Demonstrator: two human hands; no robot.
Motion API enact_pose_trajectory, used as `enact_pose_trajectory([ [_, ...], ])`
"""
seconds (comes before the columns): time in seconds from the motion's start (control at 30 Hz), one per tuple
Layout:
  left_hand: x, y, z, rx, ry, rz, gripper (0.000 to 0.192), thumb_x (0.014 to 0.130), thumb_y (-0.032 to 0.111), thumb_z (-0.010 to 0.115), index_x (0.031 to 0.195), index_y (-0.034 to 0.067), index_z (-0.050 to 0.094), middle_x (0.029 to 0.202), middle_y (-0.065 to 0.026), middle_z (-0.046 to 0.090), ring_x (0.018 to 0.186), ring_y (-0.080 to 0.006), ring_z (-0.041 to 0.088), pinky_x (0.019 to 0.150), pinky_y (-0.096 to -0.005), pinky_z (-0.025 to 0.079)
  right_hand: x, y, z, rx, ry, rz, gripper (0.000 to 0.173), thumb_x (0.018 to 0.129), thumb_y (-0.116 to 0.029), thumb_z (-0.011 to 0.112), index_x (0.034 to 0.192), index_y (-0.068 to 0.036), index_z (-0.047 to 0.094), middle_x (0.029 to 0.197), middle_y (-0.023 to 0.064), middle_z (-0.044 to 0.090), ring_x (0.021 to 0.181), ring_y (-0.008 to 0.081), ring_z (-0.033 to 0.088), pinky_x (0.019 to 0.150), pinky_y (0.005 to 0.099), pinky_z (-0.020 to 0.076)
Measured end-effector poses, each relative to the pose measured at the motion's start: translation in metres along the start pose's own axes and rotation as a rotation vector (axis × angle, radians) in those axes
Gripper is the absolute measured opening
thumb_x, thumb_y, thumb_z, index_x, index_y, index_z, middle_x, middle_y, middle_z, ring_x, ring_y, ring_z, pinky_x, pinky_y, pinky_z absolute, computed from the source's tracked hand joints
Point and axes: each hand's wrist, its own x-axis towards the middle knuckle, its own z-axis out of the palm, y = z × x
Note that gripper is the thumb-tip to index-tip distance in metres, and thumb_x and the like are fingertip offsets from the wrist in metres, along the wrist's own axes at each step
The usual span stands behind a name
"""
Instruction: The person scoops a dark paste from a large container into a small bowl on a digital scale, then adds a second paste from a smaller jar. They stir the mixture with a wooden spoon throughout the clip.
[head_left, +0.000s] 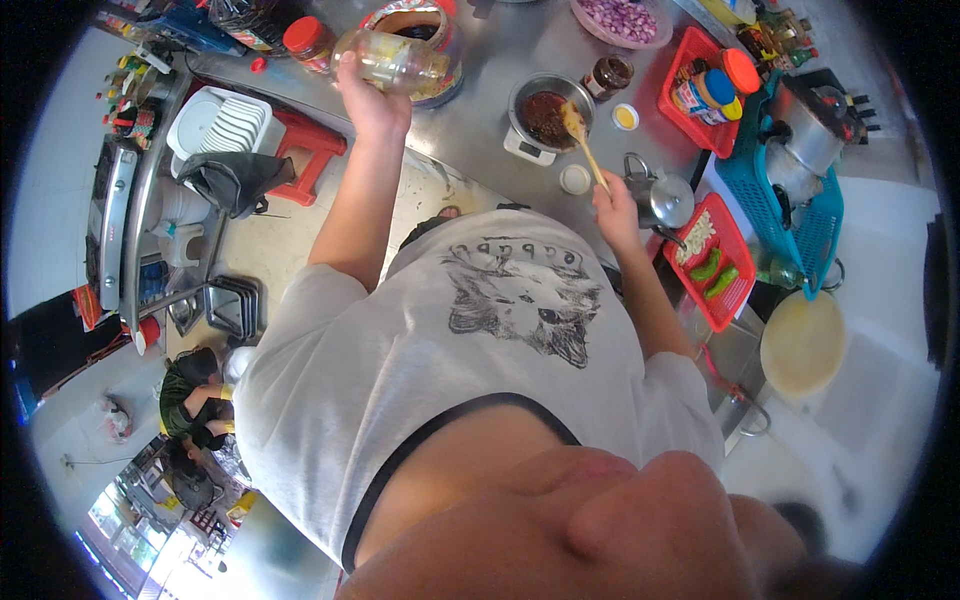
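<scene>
My left hand (377, 106) grips a clear jar (390, 61) with residue on its inside, tipped onto its side with its mouth to the right. Behind that jar stands a wide container (412, 22) with dark contents. My right hand (616, 206) holds the handle of a yellowish spatula (576, 124), whose head rests in dark red sauce (551, 120). A metal bowl (517, 101) contains the sauce and sits on a white kitchen scale (529, 151). Close by are a small jar of dark paste (608, 77), a yellow-centred lid (625, 116) and a white lid (575, 179).
Chopped purple onions fill a bowl (621, 21) at the back. Right of the bowl are a red basket of jars (667, 97), a steel pot (670, 201), and a red tray (724, 319) with green peppers. A red-lidded jar (309, 41) stands left. A person (196, 397) crouches at far left.
</scene>
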Motion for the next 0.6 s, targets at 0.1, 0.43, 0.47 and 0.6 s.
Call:
enact_pose_trajectory([
  [0.1, -0.012, 0.002, 0.006, -0.025, -0.012, -0.02, 0.042, 0.102, 0.039, 0.038, 0.126, 0.008, 0.052, 0.124, -0.0104, 0.058, 0.117, -0.0288, 0.056, 0.101, -0.0486, 0.048, 0.001, 0.014, 0.008, -0.267, 0.037, -0.06, 0.041, 0.1, -0.015, 0.049, 0.141, -0.013, 0.051, 0.122, 0.0226, 0.062, 0.109, 0.0418, 0.063, 0.091, 0.0459, 0.0513],
  [0.43, -0.016, 0.008, 0.0, 0.021, 0.006, -0.02, 0.045, 0.103, 0.041, 0.037, 0.129, 0.008, 0.052, 0.127, -0.0096, 0.058, 0.12, -0.0288, 0.055, 0.106, -0.0494, 0.044, -0.032, 0.0, -0.006, -0.702, -0.109, -0.094, 0.052, 0.096, -0.011, 0.049, 0.145, -0.027, 0.05, 0.097, 0.0157, 0.056, 0.084, 0.0392, 0.064, 0.074, 0.0501, 0.0529],
  [0.47, -0.016, 0.009, -0.003, 0.022, 0.007, -0.02, 0.045, 0.103, 0.041, 0.037, 0.129, 0.008, 0.052, 0.128, -0.0097, 0.058, 0.121, -0.0289, 0.055, 0.106, -0.0496, 0.044, -0.036, -0.01, -0.012, -0.686, -0.118, -0.095, 0.051, 0.096, -0.012, 0.049, 0.145, -0.027, 0.051, 0.098, 0.0153, 0.057, 0.083, 0.039, 0.064, 0.074, 0.0498, 0.053],
  [0.6, -0.015, 0.013, -0.01, 0.03, -0.006, -0.02, 0.045, 0.102, 0.039, 0.037, 0.132, 0.008, 0.049, 0.132, -0.0099, 0.055, 0.125, -0.0299, 0.051, 0.106, -0.0547, 0.043, -0.044, -0.033, -0.033, -0.715, -0.165, -0.092, 0.05, 0.096, -0.013, 0.051, 0.144, -0.026, 0.052, 0.096, 0.0158, 0.057, 0.083, 0.0399, 0.065, 0.073, 0.0498, 0.0532],
])
